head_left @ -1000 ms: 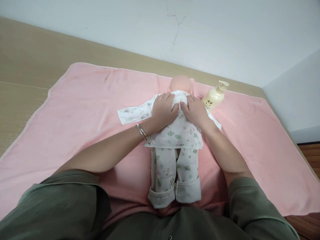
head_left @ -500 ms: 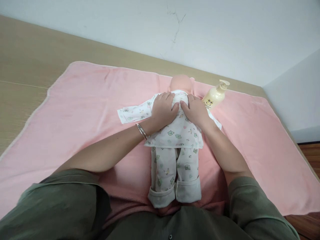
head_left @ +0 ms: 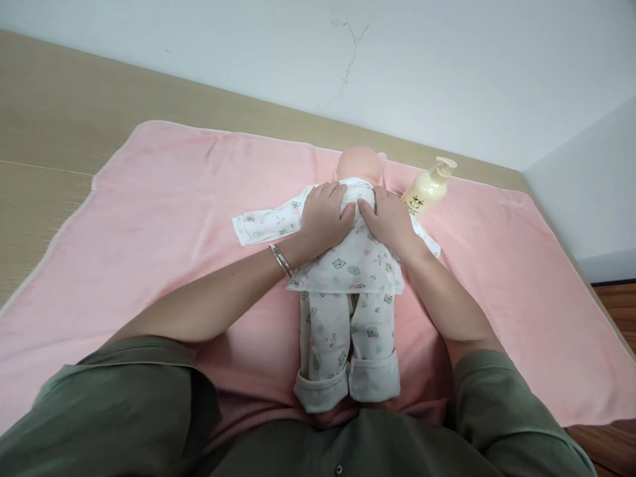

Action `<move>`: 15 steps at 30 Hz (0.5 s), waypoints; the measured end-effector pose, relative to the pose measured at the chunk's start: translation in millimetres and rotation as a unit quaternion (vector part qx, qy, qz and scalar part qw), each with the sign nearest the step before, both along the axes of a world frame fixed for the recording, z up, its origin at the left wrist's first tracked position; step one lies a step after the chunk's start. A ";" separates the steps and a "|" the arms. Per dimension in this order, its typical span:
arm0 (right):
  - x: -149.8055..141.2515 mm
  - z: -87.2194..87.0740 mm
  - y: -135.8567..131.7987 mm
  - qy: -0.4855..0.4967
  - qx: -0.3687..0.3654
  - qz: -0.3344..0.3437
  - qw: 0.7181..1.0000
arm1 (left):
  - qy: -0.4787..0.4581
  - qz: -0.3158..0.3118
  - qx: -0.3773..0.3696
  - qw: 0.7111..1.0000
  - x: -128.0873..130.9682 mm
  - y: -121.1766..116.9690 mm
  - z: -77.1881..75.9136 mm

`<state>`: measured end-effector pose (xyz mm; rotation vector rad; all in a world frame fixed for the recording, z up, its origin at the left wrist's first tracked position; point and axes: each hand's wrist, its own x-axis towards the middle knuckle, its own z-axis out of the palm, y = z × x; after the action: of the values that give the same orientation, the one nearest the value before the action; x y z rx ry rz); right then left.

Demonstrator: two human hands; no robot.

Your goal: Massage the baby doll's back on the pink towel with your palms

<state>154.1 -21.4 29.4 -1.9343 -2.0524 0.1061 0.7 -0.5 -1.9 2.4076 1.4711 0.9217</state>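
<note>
A baby doll (head_left: 358, 164) in a white printed top (head_left: 355, 268) and matching trousers (head_left: 330, 331) with turned-up cuffs lies on a pink blanket (head_left: 209, 192). Its head points away from me, and I cannot see its face. My left hand (head_left: 325, 212) rests flat on the left side of its upper body, fingers stretched towards the neck. On the other side my right hand (head_left: 390, 218) lies the same way, its thumb near my left thumb. Both hands touch the cloth without gripping it. One long sleeve (head_left: 265, 225) spreads out to the left.
A cream pump bottle (head_left: 424, 191) stands just beyond my right hand, close to the doll's shoulder. Behind the blanket runs a tan surface (head_left: 99, 99), bounded by a white wall (head_left: 248, 53) with a crack. Dark wood (head_left: 613, 311) shows at the right.
</note>
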 end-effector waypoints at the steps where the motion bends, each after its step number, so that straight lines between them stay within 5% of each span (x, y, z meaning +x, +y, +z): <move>1: 0.0 -0.4 0.1 -0.001 0.001 -0.002 1.000 | 0.000 0.000 -0.001 1.000 0.0 -0.1 0.2; 15: 0.5 -3.6 1.3 -0.001 0.016 -0.002 1.000 | -0.009 -0.004 -0.004 1.000 -0.6 -0.6 -0.3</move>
<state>154.5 -20.1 25.8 -1.9190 -2.0387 0.0695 0.1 -1.1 -2.2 2.3919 1.4546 0.9310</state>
